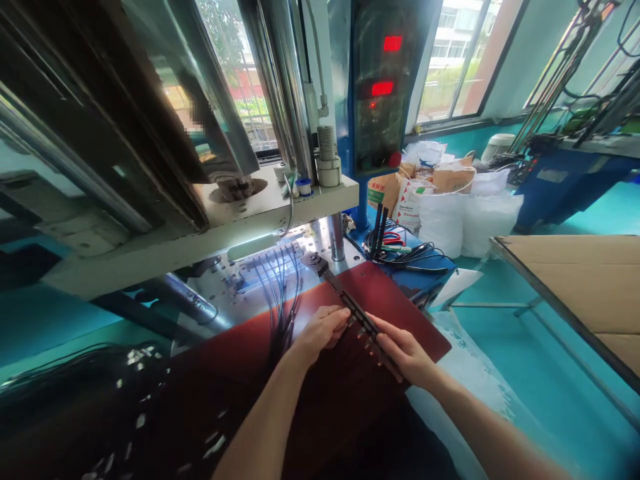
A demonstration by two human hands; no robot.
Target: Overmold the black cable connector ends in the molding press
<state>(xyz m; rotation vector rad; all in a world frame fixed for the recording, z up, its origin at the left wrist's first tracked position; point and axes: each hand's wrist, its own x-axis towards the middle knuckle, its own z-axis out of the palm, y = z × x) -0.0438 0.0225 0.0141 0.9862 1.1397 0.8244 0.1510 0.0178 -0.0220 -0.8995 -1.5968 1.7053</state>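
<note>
A long dark metal bar point(361, 313), with a narrow neck and a rounded end, lies slantwise over the red-brown board point(425, 327). Small shiny metal pieces point(361, 333) stick out in a row along its near side. My right hand point(407, 352) is closed around the lower part of the bar, thumb on top. On the bar's left side, my left hand point(324, 328) is closed in a pinch by the row of pieces; whatever is between its fingertips is too small to make out. Several dark cables point(283, 320) hang onto the board left of my left hand.
A press machine point(280, 207) with steel columns rises ahead, its lit metal bed point(235, 267) behind the board. Red-handled scissors point(394, 238) and black cables lie on a blue stand. Bundled black cables point(75, 400) fill the lower left. A cardboard-topped table point(575, 280) stands right, white sacks point(450, 217) behind.
</note>
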